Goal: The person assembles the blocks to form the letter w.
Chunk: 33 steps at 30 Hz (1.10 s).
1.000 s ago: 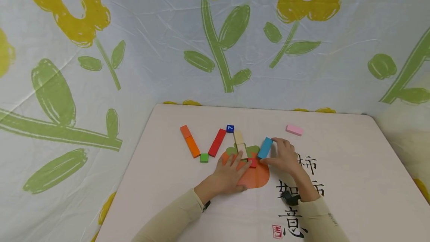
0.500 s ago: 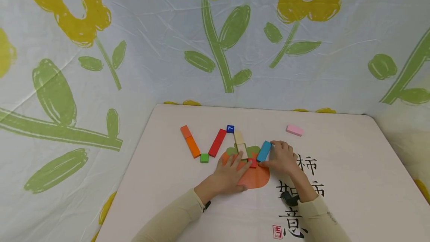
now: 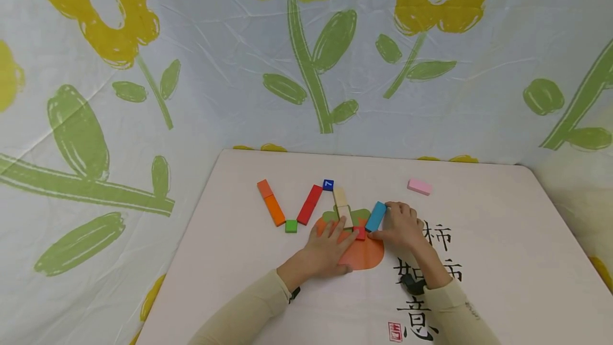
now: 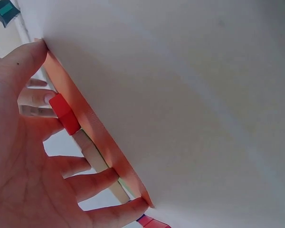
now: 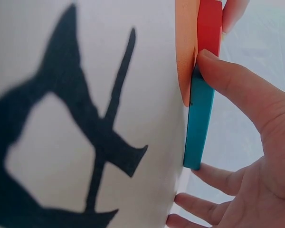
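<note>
My right hand (image 3: 403, 226) pinches a blue rectangular block (image 3: 375, 216) by its two ends, thumb at the near end and a finger at the far end. In the right wrist view the blue block (image 5: 198, 128) lies on the table, its thumb end close to a small red block (image 5: 210, 23). My left hand (image 3: 325, 253) rests with fingers spread over the printed orange persimmon. One of its fingers touches the small red block (image 3: 359, 233), and another reaches the lower of two cream blocks (image 3: 345, 216) laid end to end.
Further left, orange blocks (image 3: 274, 210), a green block (image 3: 291, 226) and red blocks (image 3: 309, 204) form a V. A dark blue block (image 3: 328, 185) marked 7 sits above the cream blocks. A pink block (image 3: 419, 186) lies alone at the back right. Black characters are printed near the right arm.
My right hand has drawn the blue block slightly toward me and left, nearer the small red block. The left hand has stayed in place.
</note>
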Available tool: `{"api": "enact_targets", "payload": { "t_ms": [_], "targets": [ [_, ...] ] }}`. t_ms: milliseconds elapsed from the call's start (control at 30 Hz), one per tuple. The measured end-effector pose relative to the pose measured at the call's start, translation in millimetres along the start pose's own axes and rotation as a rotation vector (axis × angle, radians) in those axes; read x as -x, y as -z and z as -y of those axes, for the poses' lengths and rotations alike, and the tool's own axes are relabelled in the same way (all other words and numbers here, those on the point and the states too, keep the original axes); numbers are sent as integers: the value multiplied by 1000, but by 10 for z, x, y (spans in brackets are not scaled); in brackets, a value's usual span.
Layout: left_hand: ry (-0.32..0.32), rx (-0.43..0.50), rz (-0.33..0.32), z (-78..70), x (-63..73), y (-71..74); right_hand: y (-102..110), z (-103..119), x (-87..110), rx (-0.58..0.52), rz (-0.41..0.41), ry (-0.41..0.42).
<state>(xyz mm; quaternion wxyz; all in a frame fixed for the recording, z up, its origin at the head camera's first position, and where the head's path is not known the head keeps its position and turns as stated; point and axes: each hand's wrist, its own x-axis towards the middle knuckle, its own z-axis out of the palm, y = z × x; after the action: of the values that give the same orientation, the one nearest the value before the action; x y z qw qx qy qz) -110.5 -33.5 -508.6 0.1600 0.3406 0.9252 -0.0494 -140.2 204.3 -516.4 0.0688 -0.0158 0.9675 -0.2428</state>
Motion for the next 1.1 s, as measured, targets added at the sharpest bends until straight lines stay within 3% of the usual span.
{"api": "enact_targets", "payload": {
  "t_ms": [600, 1100],
  "targets": [
    [-15, -44, -15, 8, -12, -12, -8, -2, 1, 35, -10, 7],
    [-24, -26, -54, 14, 1, -39, -3, -6, 7, 35, -1, 9]
  ]
}}
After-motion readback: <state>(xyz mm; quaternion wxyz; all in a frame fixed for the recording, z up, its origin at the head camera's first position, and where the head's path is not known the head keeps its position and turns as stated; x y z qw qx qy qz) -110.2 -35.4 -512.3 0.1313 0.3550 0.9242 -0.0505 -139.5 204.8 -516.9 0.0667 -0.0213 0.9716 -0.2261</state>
